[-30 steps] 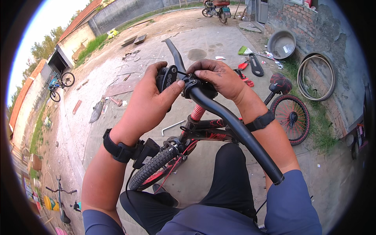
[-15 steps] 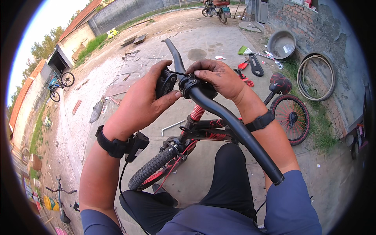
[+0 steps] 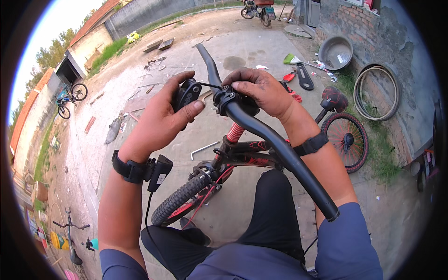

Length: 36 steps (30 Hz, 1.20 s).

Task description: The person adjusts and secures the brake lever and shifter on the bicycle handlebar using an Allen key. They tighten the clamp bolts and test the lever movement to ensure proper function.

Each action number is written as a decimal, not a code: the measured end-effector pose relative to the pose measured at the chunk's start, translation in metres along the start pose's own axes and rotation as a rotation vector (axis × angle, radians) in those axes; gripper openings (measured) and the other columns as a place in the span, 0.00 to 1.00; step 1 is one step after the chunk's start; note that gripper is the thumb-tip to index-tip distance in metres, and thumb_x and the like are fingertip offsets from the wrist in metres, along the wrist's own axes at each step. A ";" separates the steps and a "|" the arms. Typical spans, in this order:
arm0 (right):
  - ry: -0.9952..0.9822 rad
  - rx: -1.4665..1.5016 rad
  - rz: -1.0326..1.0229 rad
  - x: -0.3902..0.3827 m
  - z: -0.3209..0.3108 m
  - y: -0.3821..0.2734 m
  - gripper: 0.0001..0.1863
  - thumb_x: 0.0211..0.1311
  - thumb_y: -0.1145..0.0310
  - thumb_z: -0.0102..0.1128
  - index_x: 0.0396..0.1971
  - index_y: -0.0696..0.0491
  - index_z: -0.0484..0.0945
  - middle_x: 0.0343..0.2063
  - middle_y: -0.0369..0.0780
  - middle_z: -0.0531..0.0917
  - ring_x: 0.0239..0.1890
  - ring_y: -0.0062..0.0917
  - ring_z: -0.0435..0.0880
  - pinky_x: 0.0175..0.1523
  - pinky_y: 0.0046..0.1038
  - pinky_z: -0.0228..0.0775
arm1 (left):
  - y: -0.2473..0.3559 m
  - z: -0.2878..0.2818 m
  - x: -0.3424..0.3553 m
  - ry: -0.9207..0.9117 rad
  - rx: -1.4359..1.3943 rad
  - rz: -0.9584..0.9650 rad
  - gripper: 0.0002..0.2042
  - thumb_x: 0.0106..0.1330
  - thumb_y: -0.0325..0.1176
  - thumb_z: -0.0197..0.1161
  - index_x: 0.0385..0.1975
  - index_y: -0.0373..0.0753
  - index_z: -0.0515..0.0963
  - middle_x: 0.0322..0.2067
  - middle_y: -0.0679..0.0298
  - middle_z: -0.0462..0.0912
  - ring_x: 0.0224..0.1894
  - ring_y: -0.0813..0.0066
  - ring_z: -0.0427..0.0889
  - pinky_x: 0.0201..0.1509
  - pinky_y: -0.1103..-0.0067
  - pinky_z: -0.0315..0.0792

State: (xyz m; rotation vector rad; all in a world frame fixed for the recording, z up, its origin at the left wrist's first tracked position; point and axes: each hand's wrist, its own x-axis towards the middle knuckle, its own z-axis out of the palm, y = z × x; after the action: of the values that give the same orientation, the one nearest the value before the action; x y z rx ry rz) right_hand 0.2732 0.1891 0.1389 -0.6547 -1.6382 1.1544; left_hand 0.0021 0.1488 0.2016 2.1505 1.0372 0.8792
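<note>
My left hand grips a black folding multi-tool, with one thin key stretching rightward to the bolt area of the handlebar stem. My right hand is closed at the stem, thumb and curled fingers at the key's far end; exactly what they pinch is partly hidden. The black curved handlebar runs from the far side toward the lower right. Below it are the bicycle's red spring, dark frame and knobby front tyre, between my legs and hands.
An L-shaped metal bar lies on the concrete. A saddle, wheel, grey basin, coiled tyres and a brush are at right. Bicycles stand left; a scooter is at back.
My left hand and the multi-tool have shifted left and slightly up, away from the stem, so more of the thin key shows. My right hand has hardly moved.
</note>
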 end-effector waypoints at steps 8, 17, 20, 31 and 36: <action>0.000 -0.030 -0.033 0.002 0.000 0.001 0.13 0.75 0.68 0.59 0.51 0.59 0.84 0.40 0.34 0.87 0.41 0.14 0.84 0.51 0.22 0.78 | 0.002 0.001 -0.030 0.068 -0.187 -0.199 0.27 0.77 0.44 0.63 0.72 0.41 0.68 0.36 0.68 0.81 0.29 0.83 0.80 0.30 0.85 0.70; 0.010 0.012 -0.012 0.001 0.001 0.001 0.13 0.74 0.70 0.57 0.50 0.57 0.86 0.38 0.34 0.88 0.41 0.15 0.83 0.52 0.22 0.77 | 0.008 0.011 -0.041 0.051 -0.193 -0.272 0.27 0.77 0.43 0.63 0.71 0.39 0.68 0.36 0.68 0.80 0.28 0.84 0.80 0.29 0.85 0.70; -0.001 -0.004 -0.005 0.001 -0.001 0.001 0.13 0.75 0.69 0.58 0.51 0.59 0.84 0.40 0.34 0.87 0.42 0.14 0.84 0.51 0.22 0.78 | 0.007 0.011 -0.043 0.048 -0.189 -0.257 0.28 0.76 0.42 0.64 0.71 0.39 0.68 0.35 0.68 0.80 0.28 0.83 0.79 0.31 0.84 0.71; 0.018 0.012 -0.011 0.002 0.002 -0.001 0.12 0.74 0.69 0.58 0.49 0.57 0.86 0.38 0.34 0.87 0.41 0.15 0.83 0.52 0.22 0.77 | 0.003 0.003 -0.041 0.065 0.253 0.114 0.31 0.72 0.44 0.70 0.69 0.34 0.68 0.43 0.51 0.85 0.46 0.61 0.85 0.53 0.68 0.77; 0.011 0.007 -0.007 0.001 0.000 0.002 0.12 0.74 0.69 0.58 0.49 0.57 0.86 0.39 0.34 0.87 0.42 0.16 0.83 0.53 0.23 0.77 | 0.010 0.001 -0.040 -0.026 0.161 -0.093 0.34 0.71 0.43 0.72 0.72 0.37 0.66 0.45 0.60 0.78 0.44 0.73 0.78 0.51 0.76 0.75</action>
State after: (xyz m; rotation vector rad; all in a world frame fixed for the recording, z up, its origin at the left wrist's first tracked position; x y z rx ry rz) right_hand 0.2728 0.1906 0.1376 -0.6490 -1.6248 1.1489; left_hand -0.0121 0.1100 0.1966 2.2181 1.2213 0.7446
